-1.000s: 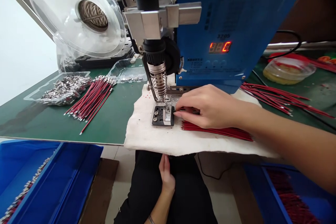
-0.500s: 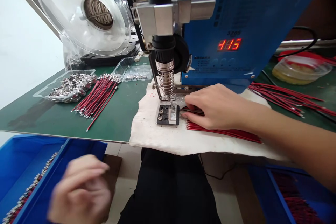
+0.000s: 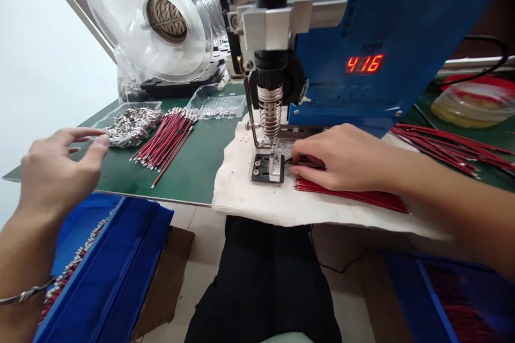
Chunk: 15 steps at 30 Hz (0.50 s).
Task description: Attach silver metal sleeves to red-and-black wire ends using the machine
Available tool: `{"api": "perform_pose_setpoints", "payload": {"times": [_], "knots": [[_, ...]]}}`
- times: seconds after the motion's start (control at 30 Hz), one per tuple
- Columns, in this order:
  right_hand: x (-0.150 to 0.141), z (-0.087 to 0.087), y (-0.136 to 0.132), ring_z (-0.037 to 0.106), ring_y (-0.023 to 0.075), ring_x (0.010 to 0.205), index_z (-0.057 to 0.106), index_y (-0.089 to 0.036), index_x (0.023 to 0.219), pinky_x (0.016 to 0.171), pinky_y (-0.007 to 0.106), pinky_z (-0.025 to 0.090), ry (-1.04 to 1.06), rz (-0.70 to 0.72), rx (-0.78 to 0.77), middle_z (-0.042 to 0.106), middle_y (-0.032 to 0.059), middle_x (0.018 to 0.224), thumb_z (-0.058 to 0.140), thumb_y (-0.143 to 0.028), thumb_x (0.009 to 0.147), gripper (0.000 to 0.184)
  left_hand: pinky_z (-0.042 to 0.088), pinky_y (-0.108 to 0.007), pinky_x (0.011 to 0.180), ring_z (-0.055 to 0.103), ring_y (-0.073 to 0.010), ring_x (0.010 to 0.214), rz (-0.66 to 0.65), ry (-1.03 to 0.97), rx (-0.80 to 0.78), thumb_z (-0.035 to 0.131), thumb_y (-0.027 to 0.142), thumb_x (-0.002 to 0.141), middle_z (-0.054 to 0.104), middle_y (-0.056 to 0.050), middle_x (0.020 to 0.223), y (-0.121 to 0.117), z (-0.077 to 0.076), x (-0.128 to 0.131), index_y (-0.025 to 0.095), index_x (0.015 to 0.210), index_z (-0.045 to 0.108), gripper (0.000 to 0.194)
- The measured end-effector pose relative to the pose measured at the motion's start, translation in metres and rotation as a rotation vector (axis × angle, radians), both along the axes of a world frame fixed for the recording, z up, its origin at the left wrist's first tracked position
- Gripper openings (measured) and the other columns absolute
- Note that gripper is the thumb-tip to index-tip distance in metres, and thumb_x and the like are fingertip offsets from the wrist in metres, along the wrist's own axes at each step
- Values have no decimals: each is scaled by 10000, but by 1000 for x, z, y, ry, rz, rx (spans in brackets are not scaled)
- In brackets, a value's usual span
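My left hand (image 3: 64, 169) is raised over the left end of the table, thumb and fingers apart with nothing between them. Its fingertips are beside a clear tray of small metal connectors (image 3: 134, 124). My right hand (image 3: 336, 158) lies on the white cloth (image 3: 257, 203), its fingers closed around a dark wire (image 3: 308, 161) that is partly hidden by them. Under this hand lies a bundle of red wires (image 3: 354, 195). Just left of its fingertips is a small black and metal fixture (image 3: 267, 168) below a soldering head with a spring (image 3: 269, 112).
A blue machine (image 3: 341, 21) with a lit red display stands behind. Wires with metal ends (image 3: 167, 136) lie left; more red wires (image 3: 442, 144) lie right. Another clear tray (image 3: 219, 104) and a wire reel (image 3: 120, 16) stand at the back. Blue bins (image 3: 140, 257) sit below the table.
My left hand has risen from below the table edge to the connector tray, and its fingers have spread. The view has shifted a little. My right hand stays by the fixture.
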State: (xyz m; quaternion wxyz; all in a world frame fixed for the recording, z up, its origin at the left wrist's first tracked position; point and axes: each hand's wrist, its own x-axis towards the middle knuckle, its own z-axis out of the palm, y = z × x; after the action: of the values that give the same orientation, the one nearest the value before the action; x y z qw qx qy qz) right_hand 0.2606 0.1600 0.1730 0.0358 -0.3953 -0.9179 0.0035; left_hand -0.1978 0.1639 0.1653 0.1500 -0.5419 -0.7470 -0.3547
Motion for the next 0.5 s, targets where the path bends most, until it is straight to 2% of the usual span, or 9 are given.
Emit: {"api": "perform_pose_setpoints", "payload": {"times": [0.07,0.2,0.37,0.5], "knots": [[1,-2,1,574,171,652,703,-217,943,622,314,255,20,11,-2,753,44,844,547,-442,1041,291,553,-599,1100,719,-269,1027,-46,45,-30,678,341,843,801,-37,1071,-1,-8,2,185,1136,827,363],[4,-5,2,556,186,641,684,-223,934,624,334,276,21,27,-4,739,51,829,551,-427,1032,263,522,-532,1177,703,-260,1261,-137,72,-35,697,243,879,810,-36,1252,0,-22,-1,154,1154,802,308],[8,-8,4,554,201,644,698,-236,954,629,343,299,34,42,-3,749,49,841,539,-430,1024,259,529,-519,1177,682,-249,1315,-177,66,-17,696,198,929,789,-59,1351,2,-31,-6,121,1196,770,288],[8,-8,5,552,200,632,722,-240,981,612,345,297,30,46,13,747,45,828,524,-415,1018,267,595,-464,1115,693,-234,1301,-219,16,-3,676,187,992,735,-97,1451,2,-39,-5,91,1267,702,293]]}}
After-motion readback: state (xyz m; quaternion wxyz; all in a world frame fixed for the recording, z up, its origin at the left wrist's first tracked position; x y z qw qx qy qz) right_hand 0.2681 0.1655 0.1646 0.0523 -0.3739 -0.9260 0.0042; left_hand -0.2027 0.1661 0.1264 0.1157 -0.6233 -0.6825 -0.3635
